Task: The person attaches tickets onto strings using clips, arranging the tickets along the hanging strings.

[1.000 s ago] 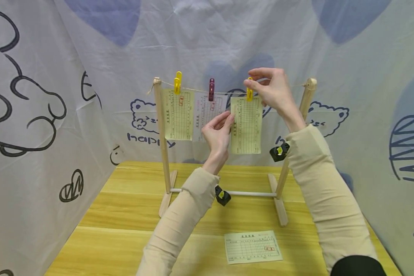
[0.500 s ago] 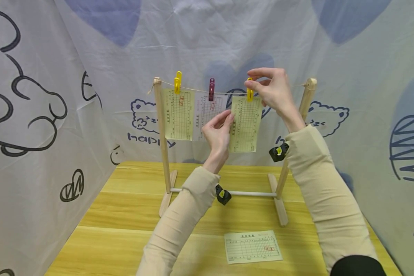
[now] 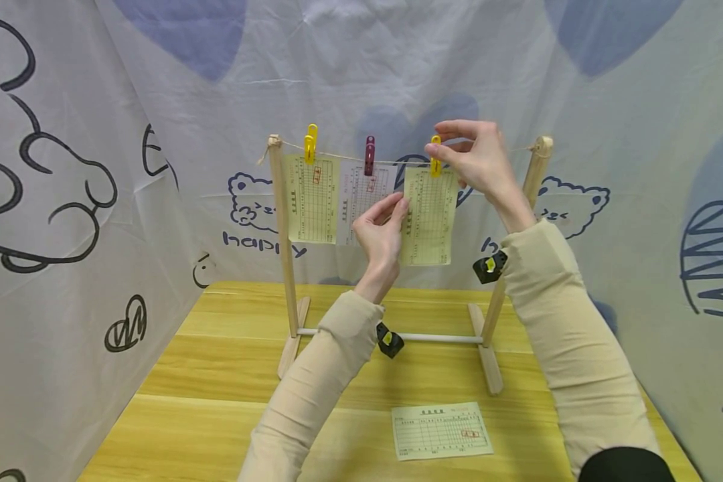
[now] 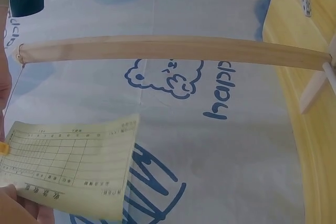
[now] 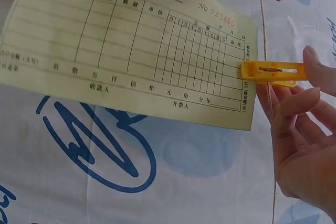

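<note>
My right hand [image 3: 485, 157] pinches a yellow clip [image 3: 436, 157] on the string, thumb on one handle. In the right wrist view the yellow clip [image 5: 270, 71] bites the short edge of a pale green receipt [image 5: 131, 51], right at the string [image 5: 265, 35]. The left hand [image 3: 381, 231] holds the long left edge of that receipt [image 3: 430, 221] between thumb and fingers. To its left hang a white receipt [image 3: 367, 201] under a maroon clip [image 3: 369, 156] and another green receipt [image 3: 312, 207] under a yellow clip [image 3: 310, 144].
The string spans two wooden posts [image 3: 286, 268] joined low down by a white rod [image 3: 440, 339]. One more receipt [image 3: 442, 432] lies flat on the wooden table [image 3: 205, 402] in front. A small clip [image 4: 306, 2] rests on the table in the left wrist view. Patterned cloth hangs behind.
The held receipt's lower end has swung slightly left compared with a second ago. Both hands keep nearly the same place and their hold.
</note>
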Demonstrator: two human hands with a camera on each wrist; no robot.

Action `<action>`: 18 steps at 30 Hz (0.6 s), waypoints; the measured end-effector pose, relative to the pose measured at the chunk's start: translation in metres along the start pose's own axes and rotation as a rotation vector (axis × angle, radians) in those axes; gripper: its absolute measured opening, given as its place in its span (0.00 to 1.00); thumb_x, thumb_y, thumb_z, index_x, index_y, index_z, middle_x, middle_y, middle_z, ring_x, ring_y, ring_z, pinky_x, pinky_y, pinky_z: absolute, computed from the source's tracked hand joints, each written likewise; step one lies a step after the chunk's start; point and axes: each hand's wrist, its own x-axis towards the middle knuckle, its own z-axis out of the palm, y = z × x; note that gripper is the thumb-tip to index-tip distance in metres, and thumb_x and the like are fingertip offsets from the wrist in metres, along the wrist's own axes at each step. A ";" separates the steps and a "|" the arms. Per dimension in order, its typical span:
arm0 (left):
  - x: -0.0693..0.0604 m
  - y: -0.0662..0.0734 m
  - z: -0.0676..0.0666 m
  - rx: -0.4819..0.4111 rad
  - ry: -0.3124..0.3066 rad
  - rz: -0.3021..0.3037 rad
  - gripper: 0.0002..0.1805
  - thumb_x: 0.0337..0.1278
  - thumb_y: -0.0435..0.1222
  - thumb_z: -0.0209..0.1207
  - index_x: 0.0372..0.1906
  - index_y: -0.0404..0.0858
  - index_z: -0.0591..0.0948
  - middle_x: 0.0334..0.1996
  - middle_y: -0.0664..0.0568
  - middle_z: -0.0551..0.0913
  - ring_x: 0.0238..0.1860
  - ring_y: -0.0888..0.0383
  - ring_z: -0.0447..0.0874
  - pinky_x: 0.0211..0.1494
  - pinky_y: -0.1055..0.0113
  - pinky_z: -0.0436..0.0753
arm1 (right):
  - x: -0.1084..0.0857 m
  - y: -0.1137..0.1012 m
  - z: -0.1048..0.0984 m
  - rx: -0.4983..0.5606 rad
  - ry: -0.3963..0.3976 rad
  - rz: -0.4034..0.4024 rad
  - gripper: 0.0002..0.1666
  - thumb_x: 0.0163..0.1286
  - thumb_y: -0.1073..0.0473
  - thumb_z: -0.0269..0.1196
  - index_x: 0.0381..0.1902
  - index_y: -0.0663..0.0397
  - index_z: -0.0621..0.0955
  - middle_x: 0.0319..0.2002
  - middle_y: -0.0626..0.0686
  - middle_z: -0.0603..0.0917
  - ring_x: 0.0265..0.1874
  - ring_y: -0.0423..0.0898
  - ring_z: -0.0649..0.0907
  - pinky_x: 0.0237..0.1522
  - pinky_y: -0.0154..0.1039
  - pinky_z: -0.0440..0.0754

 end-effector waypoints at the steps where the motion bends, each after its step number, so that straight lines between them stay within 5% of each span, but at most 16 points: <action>1: 0.000 0.000 0.000 -0.004 0.000 0.000 0.11 0.58 0.30 0.68 0.46 0.33 0.88 0.44 0.40 0.90 0.38 0.64 0.89 0.51 0.70 0.87 | 0.000 0.000 0.000 0.000 -0.003 0.008 0.32 0.69 0.49 0.67 0.69 0.49 0.76 0.64 0.57 0.80 0.37 0.37 0.84 0.16 0.30 0.71; 11: -0.002 -0.005 -0.009 -0.013 -0.004 0.055 0.13 0.57 0.28 0.69 0.47 0.27 0.86 0.45 0.36 0.89 0.42 0.56 0.91 0.52 0.68 0.88 | -0.003 0.001 0.000 0.015 -0.009 -0.019 0.33 0.68 0.53 0.69 0.70 0.49 0.75 0.67 0.57 0.78 0.57 0.52 0.84 0.15 0.30 0.73; 18: -0.002 -0.007 -0.017 -0.019 -0.006 0.061 0.14 0.57 0.28 0.69 0.49 0.28 0.85 0.48 0.34 0.88 0.45 0.54 0.91 0.53 0.69 0.87 | -0.005 0.002 0.000 0.017 -0.008 -0.033 0.33 0.68 0.54 0.69 0.69 0.49 0.75 0.67 0.57 0.79 0.58 0.54 0.83 0.15 0.30 0.73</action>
